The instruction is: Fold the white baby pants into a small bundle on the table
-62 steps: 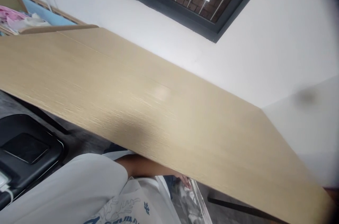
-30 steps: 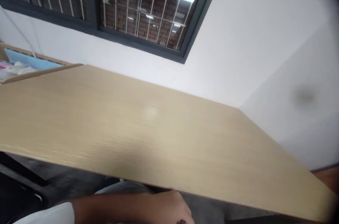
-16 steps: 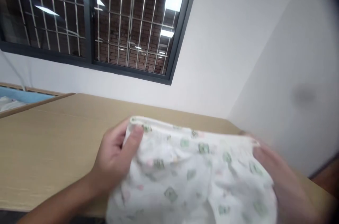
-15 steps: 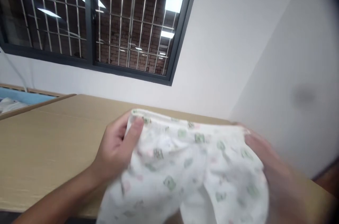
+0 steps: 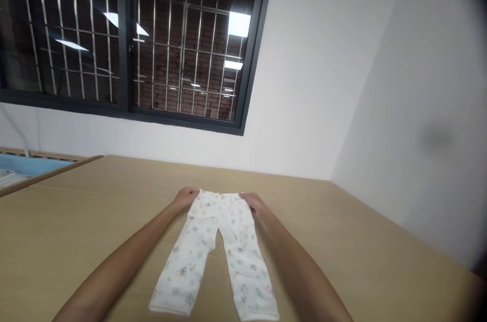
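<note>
We see a pair of white cotton trousers with a small grey-green print (image 5: 201, 225) lying flat at lower centre of the frame on a pale wood-grain surface (image 5: 76, 220), waistband away from us and leg openings toward us. The legs run straight and slightly apart, with a narrow inverted V between them. Judged from this layout, the garment is fully spread out: we find no fold across it, and nothing is rolled or stacked. The left hand (image 5: 186, 197) lies at the left corner of the waistband and the right hand (image 5: 253, 202) at its right corner, both touching the cloth; we cannot tell whether they pinch it or merely rest on it. At upper left stands a dark-framed barred window (image 5: 125, 43) in a white wall (image 5: 315, 83), and a pale blue sheet (image 5: 34, 165) shows at far left.
</note>
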`<state>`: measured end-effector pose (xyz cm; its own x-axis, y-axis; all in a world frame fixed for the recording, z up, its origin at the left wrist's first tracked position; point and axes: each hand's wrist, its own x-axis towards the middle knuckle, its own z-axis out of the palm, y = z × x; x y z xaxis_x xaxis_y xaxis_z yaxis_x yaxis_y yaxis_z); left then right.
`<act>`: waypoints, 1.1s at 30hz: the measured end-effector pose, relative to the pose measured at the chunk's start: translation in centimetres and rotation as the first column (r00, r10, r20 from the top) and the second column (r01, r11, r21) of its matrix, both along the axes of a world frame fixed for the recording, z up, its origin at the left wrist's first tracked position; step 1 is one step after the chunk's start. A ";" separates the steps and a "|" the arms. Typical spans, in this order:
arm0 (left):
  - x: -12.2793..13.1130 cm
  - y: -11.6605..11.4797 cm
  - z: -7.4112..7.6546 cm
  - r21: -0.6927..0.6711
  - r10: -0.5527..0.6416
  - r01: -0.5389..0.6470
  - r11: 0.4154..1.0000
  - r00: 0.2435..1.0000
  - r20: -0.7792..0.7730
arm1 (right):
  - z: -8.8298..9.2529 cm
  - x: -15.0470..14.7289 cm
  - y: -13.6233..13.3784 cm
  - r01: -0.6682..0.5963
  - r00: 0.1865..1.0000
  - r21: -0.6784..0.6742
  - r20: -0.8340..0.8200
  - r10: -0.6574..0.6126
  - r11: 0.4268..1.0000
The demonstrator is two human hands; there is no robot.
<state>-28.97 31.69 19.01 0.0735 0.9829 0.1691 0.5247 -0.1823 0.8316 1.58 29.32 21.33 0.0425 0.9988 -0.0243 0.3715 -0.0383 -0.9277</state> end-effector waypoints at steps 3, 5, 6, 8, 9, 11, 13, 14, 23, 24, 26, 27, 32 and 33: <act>1.0 3.1 -2.1 0.009 0.084 -0.084 0.996 0.980 -0.182 | -2.5 -0.2 3.1 0.106 0.970 0.084 0.209 -0.121 0.991; 1.5 4.2 -2.9 0.029 0.134 -0.131 0.991 0.950 -0.283 | -3.6 0.0 4.8 0.130 0.934 0.160 0.313 -0.175 0.978; 1.7 4.6 -3.2 0.041 0.155 -0.150 0.988 0.932 -0.328 | -4.0 0.1 5.4 0.133 0.917 0.190 0.350 -0.194 0.973; 1.9 4.8 -3.7 0.069 0.188 -0.176 0.982 0.894 -0.406 | -4.8 0.5 6.4 0.146 0.888 0.216 0.402 -0.224 0.965; 2.0 4.8 -3.8 0.088 0.203 -0.183 0.979 0.876 -0.438 | -5.1 0.7 6.6 0.155 0.876 0.216 0.421 -0.235 0.964; 2.2 4.4 -3.7 0.137 0.227 -0.184 0.973 0.848 -0.479 | -5.5 1.2 6.9 0.160 0.859 0.206 0.452 -0.239 0.965; 2.8 3.8 -3.3 0.191 0.231 -0.154 0.969 0.839 -0.493 | -5.8 1.8 6.9 0.142 0.854 0.196 0.472 -0.220 0.970; 3.4 3.2 -2.9 0.214 0.213 -0.120 0.969 0.844 -0.492 | -5.8 2.0 6.9 0.128 0.852 0.194 0.480 -0.208 0.973; 13.3 -10.8 -1.9 0.188 -0.510 0.667 0.721 0.695 -0.507 | -5.8 2.5 7.0 0.059 0.846 0.129 0.520 -0.119 0.990; 14.4 -12.5 -2.3 0.183 -0.551 0.717 0.673 0.650 -0.524 | -5.8 2.4 7.0 0.055 0.848 0.120 0.519 -0.110 0.991; 16.1 -15.2 -3.0 0.168 -0.581 0.782 0.600 0.571 -0.580 | -5.8 2.2 7.0 0.053 0.850 0.109 0.517 -0.103 0.993; 16.9 -16.2 -3.4 0.160 -0.568 0.788 0.594 0.552 -0.611 | -5.8 2.2 7.0 0.054 0.850 0.105 0.517 -0.101 0.993; 19.3 -17.8 -4.3 0.113 -0.471 0.752 0.650 0.515 -0.716 | -5.7 2.3 7.3 0.049 0.856 0.099 0.508 -0.093 0.994; 19.5 -17.8 -4.3 0.112 -0.469 0.754 0.647 0.509 -0.722 | -5.7 2.3 7.3 0.049 0.859 0.100 0.503 -0.093 0.994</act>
<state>-9.49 13.85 14.71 0.8487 0.5000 0.1725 0.4745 -0.8639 0.1690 3.92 36.58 15.62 0.0981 0.9901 0.1002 0.7897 -0.0161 -0.6133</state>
